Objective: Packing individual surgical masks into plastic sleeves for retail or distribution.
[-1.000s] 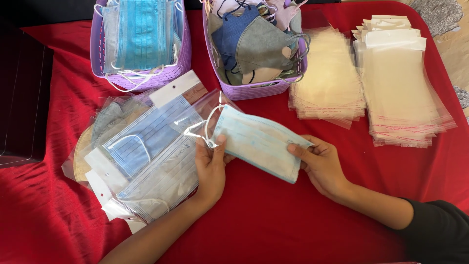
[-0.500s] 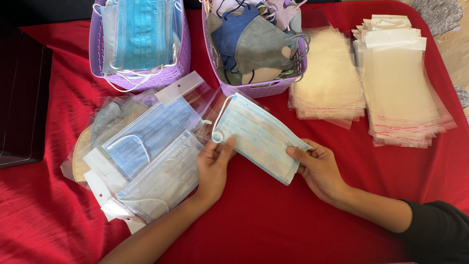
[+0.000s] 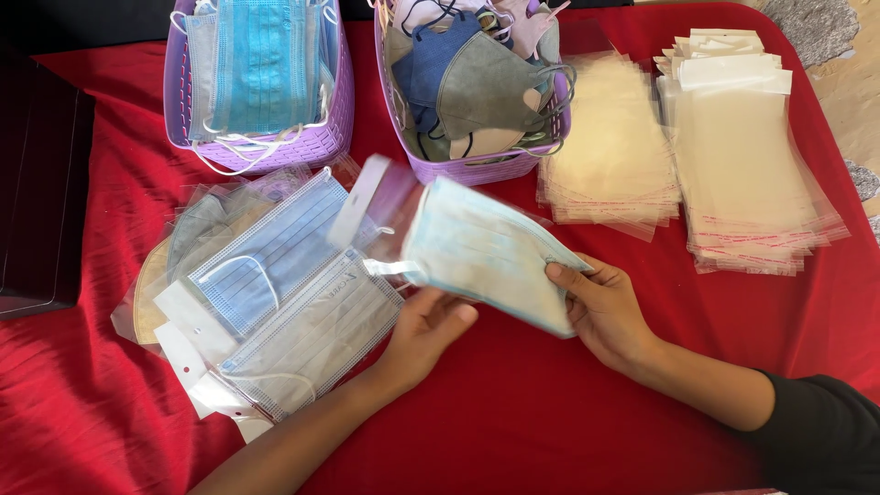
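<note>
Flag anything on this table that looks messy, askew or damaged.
Nothing looks damaged. The bagged masks lie in a loose, fanned pile, overlapping at angles. Ear loops spill over the left basket's rim. The empty bag stacks are slightly splayed.

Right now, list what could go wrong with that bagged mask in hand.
1. Only the right hand pinches the bagged mask at one end; the left hand lies open beneath, so it might slip out.
2. The bag's flap hangs over the pile of packed masks, which could be nudged out of order.
3. The purple basket sits close behind and might be bumped.
</note>
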